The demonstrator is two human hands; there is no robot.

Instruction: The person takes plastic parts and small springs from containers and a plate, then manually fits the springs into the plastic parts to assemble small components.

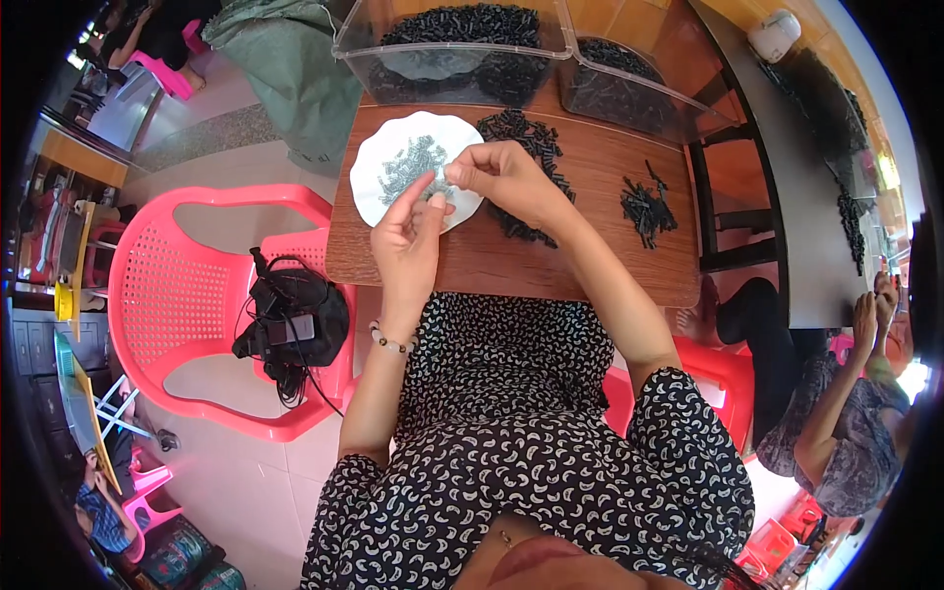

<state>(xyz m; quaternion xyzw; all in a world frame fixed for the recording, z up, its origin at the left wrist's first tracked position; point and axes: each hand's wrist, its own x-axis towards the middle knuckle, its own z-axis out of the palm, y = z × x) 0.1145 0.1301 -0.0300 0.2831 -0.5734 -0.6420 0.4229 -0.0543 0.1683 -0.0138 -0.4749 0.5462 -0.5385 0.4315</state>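
A white scalloped plate lies on a small wooden table, with a heap of small clear-grey pieces in it. Over its right rim my left hand and my right hand come close together, fingertips nearly meeting. Thumb and forefinger of the right are pinched, and a tiny pale bit seems to show at their tips. My left fingers are also drawn together; what they hold is too small to name. Small black tube-like pieces lie in a loose pile beside and partly behind my right hand.
Clear plastic bins of black pieces stand at the table's far edge. A smaller black pile lies on the right. At left is a pink chair holding a black bag. Another person's hands rest at a dark table.
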